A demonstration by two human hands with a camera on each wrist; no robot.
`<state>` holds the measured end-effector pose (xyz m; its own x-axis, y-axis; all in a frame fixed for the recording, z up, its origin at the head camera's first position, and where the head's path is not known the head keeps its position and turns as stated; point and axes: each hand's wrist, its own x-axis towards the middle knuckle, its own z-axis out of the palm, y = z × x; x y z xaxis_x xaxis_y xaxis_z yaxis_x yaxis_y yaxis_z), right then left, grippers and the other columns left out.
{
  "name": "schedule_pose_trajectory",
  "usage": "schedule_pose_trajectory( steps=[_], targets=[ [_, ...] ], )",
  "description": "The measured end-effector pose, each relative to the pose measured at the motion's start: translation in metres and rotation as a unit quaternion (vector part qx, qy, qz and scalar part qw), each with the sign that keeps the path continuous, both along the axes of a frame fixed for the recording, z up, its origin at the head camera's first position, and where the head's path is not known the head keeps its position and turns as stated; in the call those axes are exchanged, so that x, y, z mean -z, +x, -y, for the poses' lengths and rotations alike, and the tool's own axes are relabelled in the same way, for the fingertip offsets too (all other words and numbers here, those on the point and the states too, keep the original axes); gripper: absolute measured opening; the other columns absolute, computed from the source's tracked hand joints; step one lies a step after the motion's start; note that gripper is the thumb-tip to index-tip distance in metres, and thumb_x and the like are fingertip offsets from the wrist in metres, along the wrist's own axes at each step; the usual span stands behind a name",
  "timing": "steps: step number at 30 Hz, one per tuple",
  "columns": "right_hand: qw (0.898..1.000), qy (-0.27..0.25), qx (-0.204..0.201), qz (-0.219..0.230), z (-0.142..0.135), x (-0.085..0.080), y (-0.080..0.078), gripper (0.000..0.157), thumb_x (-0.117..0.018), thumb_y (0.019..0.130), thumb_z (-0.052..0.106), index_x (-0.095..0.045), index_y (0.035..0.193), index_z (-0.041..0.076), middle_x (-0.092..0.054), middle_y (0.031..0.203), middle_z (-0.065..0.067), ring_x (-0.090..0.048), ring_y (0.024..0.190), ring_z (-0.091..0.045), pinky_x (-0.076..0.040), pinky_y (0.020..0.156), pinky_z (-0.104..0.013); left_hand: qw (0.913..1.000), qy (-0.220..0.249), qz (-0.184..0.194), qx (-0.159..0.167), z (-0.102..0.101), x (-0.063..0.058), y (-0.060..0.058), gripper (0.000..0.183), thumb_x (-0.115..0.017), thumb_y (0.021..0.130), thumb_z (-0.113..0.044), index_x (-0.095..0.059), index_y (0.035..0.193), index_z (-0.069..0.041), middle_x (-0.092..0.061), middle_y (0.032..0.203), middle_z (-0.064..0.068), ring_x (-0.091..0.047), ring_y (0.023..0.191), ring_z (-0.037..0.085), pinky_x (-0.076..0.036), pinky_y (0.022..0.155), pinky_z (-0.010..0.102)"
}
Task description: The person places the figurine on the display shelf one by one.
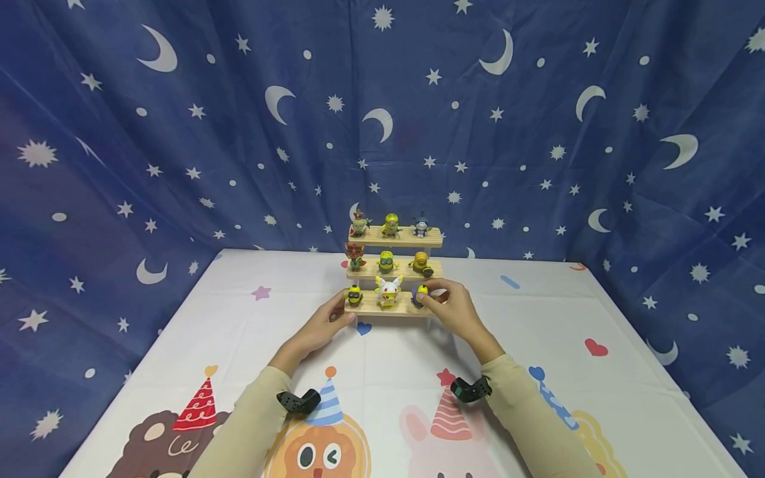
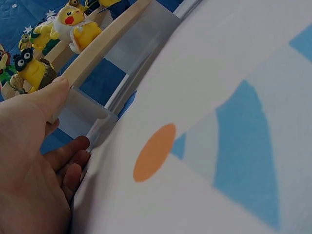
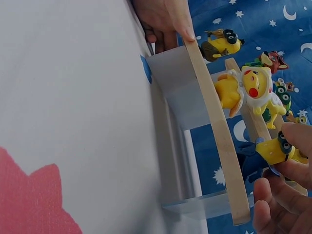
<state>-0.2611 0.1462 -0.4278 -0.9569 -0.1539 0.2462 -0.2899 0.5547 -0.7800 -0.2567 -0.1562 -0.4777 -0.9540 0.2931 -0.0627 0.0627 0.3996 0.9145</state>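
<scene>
A three-tier wooden display stand [image 1: 386, 313] holds rows of small toy figures. My left hand [image 1: 319, 326] grips the left end of its bottom tier; in the left wrist view the thumb lies on the plank's end and the fingers curl near the clear side support [image 2: 90, 114]. At the other end, my right hand [image 1: 459, 313] pinches the head of a yellow Minion figure in blue [image 3: 265, 153], which stands at the plank's edge. Between the hands is a Pikachu figure in a white costume [image 1: 388, 292]. A Minion figure with dark goggles [image 1: 354, 297] stands beside my left thumb.
The middle tier bears a fox figure [image 1: 354, 256] and two yellow figures; three more figures stand on the top tier [image 1: 375, 237]. A white cloth with party-animal prints covers the table [image 1: 526, 332]. Behind hangs a dark blue curtain [image 1: 406, 172] with moons and stars.
</scene>
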Motion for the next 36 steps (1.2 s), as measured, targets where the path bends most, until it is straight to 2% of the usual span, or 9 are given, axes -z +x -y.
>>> schedule_pose_trajectory(
  steps=[12,22,28,36],
  targets=[
    [1.0,-0.008,0.003,-0.001,-0.005,-0.004,0.0,0.032,-0.073,0.093,0.026,-0.072,0.12,0.007,-0.072,0.117,-0.015,-0.069,0.087,-0.025,-0.056,0.065,-0.029,1.0,-0.002,-0.001,0.002,0.001,-0.001,-0.003,0.075,-0.058,0.103,-0.039,-0.019,0.164,-0.018,-0.036,0.162,0.019,-0.033,0.151,0.039,-0.026,0.125,0.051],
    [1.0,-0.006,0.019,-0.024,-0.014,-0.012,-0.001,0.029,-0.067,0.098,0.027,-0.073,0.119,0.008,-0.073,0.117,-0.015,-0.068,0.086,-0.028,-0.054,0.065,-0.031,1.0,-0.002,-0.002,-0.003,0.001,0.002,-0.002,0.076,-0.058,0.103,-0.038,-0.018,0.163,-0.014,-0.037,0.161,0.022,-0.034,0.149,0.041,-0.028,0.124,0.054],
    [0.999,-0.016,0.039,-0.034,-0.022,-0.018,-0.001,0.031,-0.067,0.099,0.028,-0.072,0.12,0.006,-0.071,0.119,-0.018,-0.066,0.09,-0.031,-0.051,0.065,-0.03,1.0,-0.005,0.0,0.001,0.001,0.002,-0.002,0.076,-0.057,0.104,-0.039,-0.017,0.164,-0.015,-0.035,0.162,0.022,-0.033,0.15,0.041,-0.028,0.124,0.053],
    [0.997,-0.024,0.057,-0.041,-0.036,-0.022,-0.002,0.034,-0.064,0.1,0.03,-0.071,0.122,0.004,-0.07,0.122,-0.019,-0.065,0.09,-0.031,-0.051,0.067,-0.029,1.0,0.0,0.007,-0.003,0.001,0.002,-0.003,0.074,-0.06,0.102,-0.038,-0.022,0.163,-0.02,-0.041,0.16,0.017,-0.038,0.148,0.036,-0.03,0.124,0.051]
  ],
)
